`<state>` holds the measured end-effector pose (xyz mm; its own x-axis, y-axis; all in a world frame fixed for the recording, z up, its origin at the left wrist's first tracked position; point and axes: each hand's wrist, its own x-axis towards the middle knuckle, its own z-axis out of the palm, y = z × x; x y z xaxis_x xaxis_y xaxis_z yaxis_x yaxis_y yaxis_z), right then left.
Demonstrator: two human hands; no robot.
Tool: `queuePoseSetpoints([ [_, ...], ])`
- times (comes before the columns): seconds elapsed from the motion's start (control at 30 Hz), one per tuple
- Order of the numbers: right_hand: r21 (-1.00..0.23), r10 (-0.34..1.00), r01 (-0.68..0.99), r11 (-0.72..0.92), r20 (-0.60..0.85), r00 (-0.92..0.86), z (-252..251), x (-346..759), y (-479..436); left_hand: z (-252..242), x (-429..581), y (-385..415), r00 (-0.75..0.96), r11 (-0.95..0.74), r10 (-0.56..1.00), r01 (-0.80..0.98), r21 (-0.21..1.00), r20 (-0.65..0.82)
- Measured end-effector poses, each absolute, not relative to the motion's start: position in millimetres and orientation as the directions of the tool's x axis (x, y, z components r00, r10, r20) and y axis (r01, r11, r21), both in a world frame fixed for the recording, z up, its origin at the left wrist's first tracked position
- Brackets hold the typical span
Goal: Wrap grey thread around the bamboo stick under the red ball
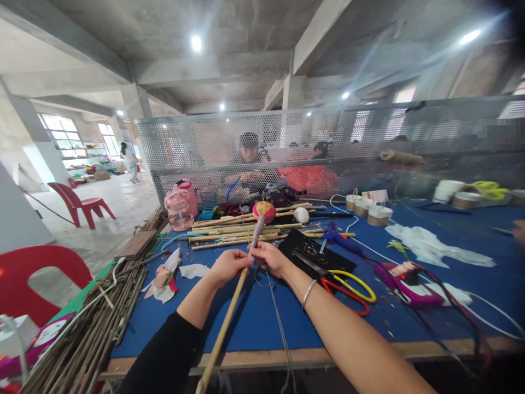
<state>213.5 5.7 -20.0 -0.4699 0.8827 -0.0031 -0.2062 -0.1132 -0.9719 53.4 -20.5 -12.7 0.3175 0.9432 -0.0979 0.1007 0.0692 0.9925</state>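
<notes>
A pale bamboo stick [229, 314] slants up from the table's front edge, with a red and yellow ball [263, 212] at its far end. Below the ball, a grey wrapping [258, 232] covers the stick. My left hand [230, 266] is closed on the stick just under that wrapping. Pinched fingers of my right hand [269, 257] hold the stick at the wrapping's lower end. Strands of grey yarn [278, 312] hang from near my right fingers past the table edge. Scissors [332, 276] with red and yellow handles lie right of my right hand, partly on a black cloth [314, 251].
More bamboo sticks [229, 238] and a white ball [301, 215] lie beyond my hands. A blue glue gun [340, 238], cords and small tubs [379, 214] are on the right. Thin branches [102, 323] pile along the left edge. A perforated metal screen [197, 142] stands behind, people beyond it.
</notes>
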Motion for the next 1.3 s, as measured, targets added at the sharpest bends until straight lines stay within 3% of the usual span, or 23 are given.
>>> queuePoseSetpoints([
  [0.1,-0.967,0.87,-0.23,-0.109,0.019,-0.492,-18,215,4,-7,54,-24,0.406,0.248,0.893,-0.081,0.965,-0.195],
  [0.17,-0.978,0.871,-0.191,-0.087,0.019,-0.491,-18,213,4,-6,54,-25,0.426,0.293,0.871,-0.057,0.954,-0.243],
  [0.33,-0.994,0.907,-0.098,-0.047,-0.001,-0.422,-21,209,4,-11,56,-26,0.353,0.116,0.923,0.122,0.986,-0.153],
  [0.43,-0.995,0.913,-0.094,-0.033,0.009,-0.409,-19,209,3,-14,56,-24,0.335,0.06,0.937,0.141,0.988,-0.105],
  [0.67,-0.962,0.872,-0.233,-0.143,-0.011,-0.49,-16,213,3,-8,52,-24,0.487,0.263,0.856,-0.126,0.957,-0.171],
  [0.77,-0.981,0.882,-0.166,-0.103,-0.013,-0.471,-21,212,5,-9,54,-25,0.441,0.241,0.873,-0.019,0.97,-0.208],
  [0.9,-0.991,0.909,-0.105,-0.081,-0.03,-0.415,-24,209,7,-15,55,-21,0.335,0.059,0.936,0.15,0.987,-0.107],
  [1.03,-0.993,0.918,-0.099,-0.068,-0.023,-0.397,-22,210,6,-18,53,-18,0.314,0.013,0.947,0.19,0.982,-0.074],
  [1.2,-0.973,0.892,-0.196,-0.124,-0.023,-0.451,-22,212,7,-13,54,-22,0.424,0.195,0.891,-0.03,0.98,-0.164],
  [1.3,-0.981,0.89,-0.159,-0.11,-0.026,-0.456,-23,211,6,-12,56,-25,0.45,0.258,0.864,-0.013,0.966,-0.225],
])
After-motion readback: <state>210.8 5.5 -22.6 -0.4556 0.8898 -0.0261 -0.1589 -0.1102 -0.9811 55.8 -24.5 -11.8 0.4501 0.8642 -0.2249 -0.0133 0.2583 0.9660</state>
